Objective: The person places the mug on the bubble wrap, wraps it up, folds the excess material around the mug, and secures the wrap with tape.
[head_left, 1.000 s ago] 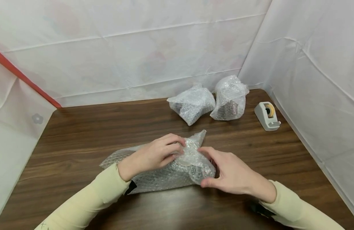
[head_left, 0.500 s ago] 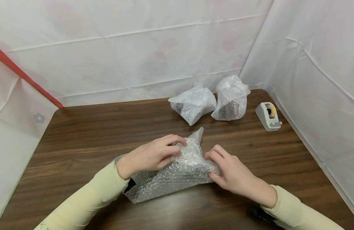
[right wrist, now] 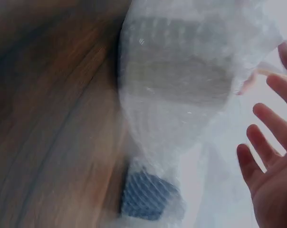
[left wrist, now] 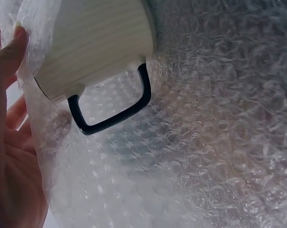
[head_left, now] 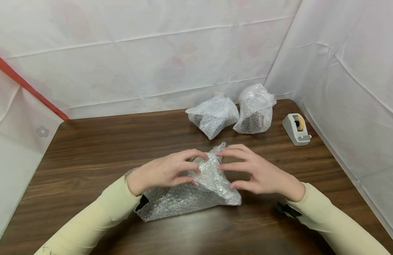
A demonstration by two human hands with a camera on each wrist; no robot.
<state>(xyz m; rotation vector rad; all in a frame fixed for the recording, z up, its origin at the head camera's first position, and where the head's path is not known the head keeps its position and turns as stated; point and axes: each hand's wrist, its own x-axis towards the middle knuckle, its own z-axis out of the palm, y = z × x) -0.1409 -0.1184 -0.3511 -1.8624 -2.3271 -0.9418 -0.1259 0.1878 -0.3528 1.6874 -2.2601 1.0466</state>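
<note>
A sheet of bubble wrap [head_left: 180,203] lies around a cream mug [left wrist: 96,52] whose black handle [left wrist: 116,116] shows in the left wrist view. My left hand [head_left: 170,170] holds the bubble wrap over the top of the mug, fingers curved, with the thumb on the film. On the other side, my right hand [head_left: 260,173] has its fingers spread, fingertips at the right side of the wrapped mug. In the right wrist view those fingers stand straight beside the film, and the mug's body appears hazy through it.
Two bubble-wrapped bundles [head_left: 213,115] stand at the back of the wooden table [head_left: 97,138]. To their right sits a white tape dispenser [head_left: 296,129] with yellow tape. White patterned sheets [head_left: 164,60] wall the back and sides.
My right hand has let go of the wrap's right corner, moved up and away and spread its fingers. The wrap's left part has been drawn in towards the right. My left hand stays on top.
</note>
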